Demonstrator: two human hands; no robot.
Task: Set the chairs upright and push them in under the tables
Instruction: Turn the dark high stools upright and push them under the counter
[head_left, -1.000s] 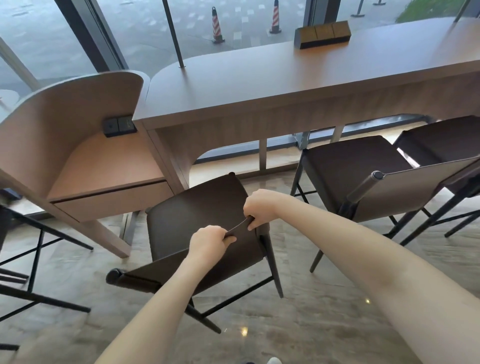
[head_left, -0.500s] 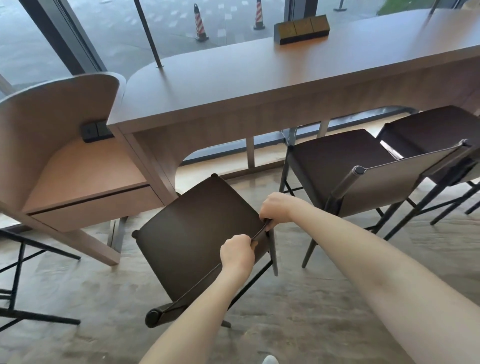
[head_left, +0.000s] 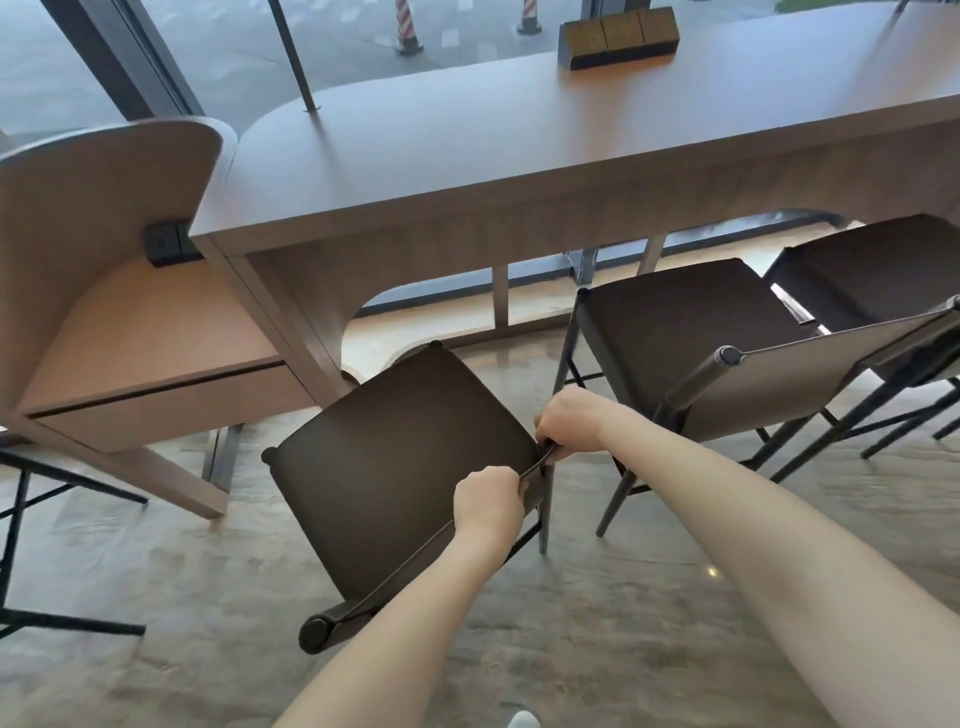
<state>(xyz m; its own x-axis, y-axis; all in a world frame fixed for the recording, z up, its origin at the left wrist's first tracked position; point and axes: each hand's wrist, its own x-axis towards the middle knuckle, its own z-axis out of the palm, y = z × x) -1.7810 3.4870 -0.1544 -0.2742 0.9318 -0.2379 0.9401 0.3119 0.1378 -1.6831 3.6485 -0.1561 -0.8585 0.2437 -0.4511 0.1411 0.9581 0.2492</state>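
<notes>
Both my hands, left (head_left: 488, 501) and right (head_left: 566, 421), are clamped on the backrest edge of the chair (head_left: 400, 457), which sits twisted just short of the table (head_left: 519, 156). The neighbour chair (head_left: 691, 322) looks tucked already. This one needs squaring and pushing in.

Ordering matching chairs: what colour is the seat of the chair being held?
Dark brown seat, on a black frame; the head view shows it.

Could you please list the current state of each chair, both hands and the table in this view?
Near chair: tilted, held by its backrest, not yet under the table.
Middle chair: upright, seat partly under the table.
Far chair: upright, at the table.
Left hand: grips the backrest edge.
Right hand: grips the backrest edge.
Table: upright, wooden box on top.
</notes>
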